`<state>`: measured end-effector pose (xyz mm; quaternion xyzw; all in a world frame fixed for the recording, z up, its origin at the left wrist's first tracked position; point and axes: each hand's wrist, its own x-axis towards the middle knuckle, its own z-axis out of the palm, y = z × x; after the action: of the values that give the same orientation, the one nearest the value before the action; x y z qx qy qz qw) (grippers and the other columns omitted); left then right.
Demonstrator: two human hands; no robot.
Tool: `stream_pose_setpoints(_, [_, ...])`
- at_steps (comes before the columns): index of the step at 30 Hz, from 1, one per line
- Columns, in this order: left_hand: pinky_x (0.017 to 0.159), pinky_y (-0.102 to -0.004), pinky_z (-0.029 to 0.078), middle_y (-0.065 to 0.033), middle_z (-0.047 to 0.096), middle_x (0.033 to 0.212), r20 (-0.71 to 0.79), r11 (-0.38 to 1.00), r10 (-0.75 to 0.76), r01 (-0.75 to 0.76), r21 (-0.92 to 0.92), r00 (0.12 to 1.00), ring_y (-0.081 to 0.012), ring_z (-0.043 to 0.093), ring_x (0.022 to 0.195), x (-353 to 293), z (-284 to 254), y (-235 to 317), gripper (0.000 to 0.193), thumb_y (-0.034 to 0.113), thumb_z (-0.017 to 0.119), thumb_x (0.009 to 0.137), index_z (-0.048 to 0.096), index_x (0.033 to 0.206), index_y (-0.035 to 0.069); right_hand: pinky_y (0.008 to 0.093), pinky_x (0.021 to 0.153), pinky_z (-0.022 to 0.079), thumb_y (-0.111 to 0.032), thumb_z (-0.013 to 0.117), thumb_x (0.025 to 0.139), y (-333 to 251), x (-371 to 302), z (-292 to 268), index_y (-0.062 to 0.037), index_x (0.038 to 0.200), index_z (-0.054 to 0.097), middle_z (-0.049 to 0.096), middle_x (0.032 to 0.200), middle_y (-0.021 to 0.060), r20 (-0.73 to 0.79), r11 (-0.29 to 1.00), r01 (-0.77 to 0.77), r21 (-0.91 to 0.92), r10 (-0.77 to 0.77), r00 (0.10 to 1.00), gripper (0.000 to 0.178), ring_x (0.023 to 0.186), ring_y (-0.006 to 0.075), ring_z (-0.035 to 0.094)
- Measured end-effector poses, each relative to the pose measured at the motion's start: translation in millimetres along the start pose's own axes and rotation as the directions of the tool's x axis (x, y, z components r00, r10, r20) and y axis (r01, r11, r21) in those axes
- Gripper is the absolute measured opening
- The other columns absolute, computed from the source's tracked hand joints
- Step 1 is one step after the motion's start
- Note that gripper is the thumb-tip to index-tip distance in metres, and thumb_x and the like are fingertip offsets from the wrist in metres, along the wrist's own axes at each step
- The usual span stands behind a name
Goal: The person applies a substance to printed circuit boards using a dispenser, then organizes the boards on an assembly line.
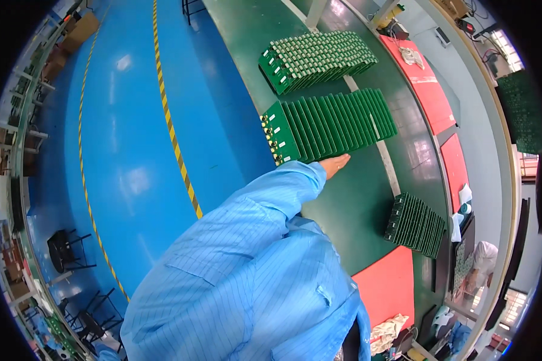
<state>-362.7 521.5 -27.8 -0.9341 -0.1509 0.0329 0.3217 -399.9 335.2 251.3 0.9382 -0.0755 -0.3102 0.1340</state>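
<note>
My left hand (336, 164), at the end of a blue striped sleeve (292, 180), lies along the near side of a row of upright green circuit boards (334, 126). Its visible fingers are stretched out and point to the right. Whether they press on the board edges, I cannot tell. Gold-coloured connectors show on the left end of this row. Just beyond it stands another row of circuit boards (319, 60), densely covered with small pale parts. My right hand does not show; the blue smock (235, 301) fills the lower middle.
A smaller stack of circuit boards (415, 225) stands to the right on the green tabletop (337, 210). Red mats (385, 286) lie near and along the far side. Left of the table, blue floor (120, 150) carries yellow-black tape (168, 120). A black chair (63, 249) stands at far left.
</note>
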Motion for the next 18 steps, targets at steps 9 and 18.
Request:
stream_pose_setpoints(9, [0.096, -0.0421, 0.034, -0.016, 0.05, 0.119, 0.025, 0.425, -0.142, 0.084, -0.902, 0.99, -0.0318, 0.049, 0.106, 49.8, -71.0, 70.0, 0.037, 0.014, 0.054, 0.076, 0.051, 0.112, 0.003, 0.0295, 0.066, 0.039, -0.019, 0.05, 0.086, 171.9, 300.3, 47.6, -0.0008, 0.108, 0.055, 0.057, 0.093, 0.0117, 0.132, 0.827, 0.223, 0.515, -0.334, 0.933, 0.029, 0.078, 0.0199, 0.054])
stream_pose_setpoints(18, [0.081, -0.0374, 0.042, -0.0125, 0.054, 0.112, 0.508, -0.554, -0.179, 0.34, -0.76, 0.842, -0.0292, 0.054, 0.09, 142.1, -82.5, 133.7, 0.038, 0.021, 0.048, 0.081, 0.05, 0.117, 0.009, 0.0292, 0.071, 0.044, -0.033, 0.054, 0.085, 196.7, 531.3, -45.4, -0.0091, 0.11, 0.058, 0.061, 0.093, 0.0052, -0.13, 0.208, 0.287, 0.935, -0.552, 0.824, 0.034, 0.083, 0.015, 0.058])
